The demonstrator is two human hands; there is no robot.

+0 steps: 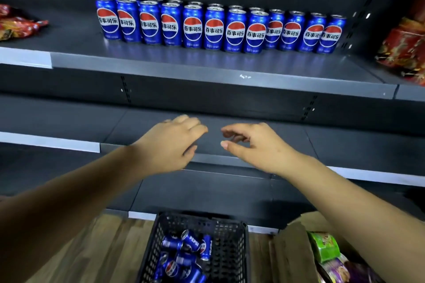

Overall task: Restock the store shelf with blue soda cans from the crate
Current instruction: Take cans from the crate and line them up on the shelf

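Several blue soda cans stand upright in two rows on the upper dark grey shelf. Below, on the floor, a black plastic crate holds several more blue cans lying on their sides. My left hand and my right hand hover side by side in front of the bare middle shelf, between the upper shelf and the crate. Both hands hold nothing, with fingers loosely curled and pointing toward each other.
Red snack bags lie at the left end of the upper shelf, and red packs sit at its right end. A cardboard box with green and purple packets stands right of the crate on the wooden floor.
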